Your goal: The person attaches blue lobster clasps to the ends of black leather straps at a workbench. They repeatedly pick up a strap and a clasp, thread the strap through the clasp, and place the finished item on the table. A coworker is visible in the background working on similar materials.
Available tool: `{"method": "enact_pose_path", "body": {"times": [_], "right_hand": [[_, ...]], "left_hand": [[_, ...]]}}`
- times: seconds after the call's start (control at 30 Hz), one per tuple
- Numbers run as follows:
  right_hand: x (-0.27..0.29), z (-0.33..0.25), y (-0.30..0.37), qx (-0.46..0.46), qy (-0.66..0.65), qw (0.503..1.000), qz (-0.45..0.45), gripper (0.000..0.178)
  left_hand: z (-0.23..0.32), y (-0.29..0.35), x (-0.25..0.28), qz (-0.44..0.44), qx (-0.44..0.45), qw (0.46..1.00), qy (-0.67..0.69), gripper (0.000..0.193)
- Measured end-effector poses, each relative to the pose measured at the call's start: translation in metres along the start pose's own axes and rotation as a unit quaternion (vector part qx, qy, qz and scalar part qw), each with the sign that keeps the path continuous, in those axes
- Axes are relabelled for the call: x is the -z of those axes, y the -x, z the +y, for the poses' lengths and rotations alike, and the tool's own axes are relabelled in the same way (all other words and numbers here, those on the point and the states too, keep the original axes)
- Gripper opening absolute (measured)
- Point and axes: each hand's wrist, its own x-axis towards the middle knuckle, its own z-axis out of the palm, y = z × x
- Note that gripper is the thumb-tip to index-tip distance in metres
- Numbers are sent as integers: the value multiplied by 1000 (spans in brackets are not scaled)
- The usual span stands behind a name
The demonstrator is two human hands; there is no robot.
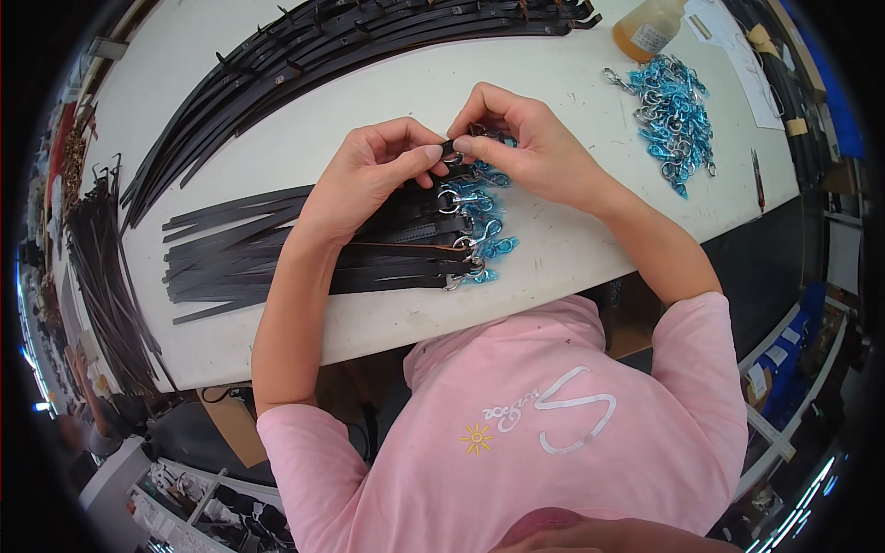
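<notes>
Above a bundle of black straps, my left hand (373, 170) and my right hand (530, 143) meet with fingertips pinched. Between them is the end of a black strap (450, 147), mostly hidden by the fingers. Just below the hands lie several finished-looking black straps (369, 253), side by side, their loose tails pointing left. At their right ends are silver snap hooks (470, 241) with rings, partly wrapped in blue plastic film. Some of these hooks sit directly under my right hand.
A heap of blue-wrapped snap hooks (673, 120) lies at right, beside a bottle of amber liquid (650, 28). A thin pointed tool (759, 182) rests near the right table edge. Long black straps (304, 69) spread across the back; another strap bundle (101, 267) hangs at left.
</notes>
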Motion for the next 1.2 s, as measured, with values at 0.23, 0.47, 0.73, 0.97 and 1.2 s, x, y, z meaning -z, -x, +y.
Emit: {"method": "enact_pose_path", "body": {"times": [0.23, 0.47, 0.73, 0.97, 1.2], "right_hand": [[-1, -11, 3, 9, 99, 995, 3, 9], [0, 1, -1, -24, -28, 999, -7, 11], [0, 3, -3, -27, -26, 999, -16, 11], [-4, 6, 1, 10, -16, 1000, 4, 20], [15, 3, -3, -105, -119, 986, -59, 30]], "left_hand": [[0, -6, 0, 6, 22, 1000, -16, 14], [6, -1, 5, 5, 59, 998, -13, 15], [-14, -3, -6, 20, -52, 997, -55, 18], [-17, -5, -7, 49, -62, 992, -97, 19], [-10, 8, -11, 129, -181, 947, -233, 19]]}}
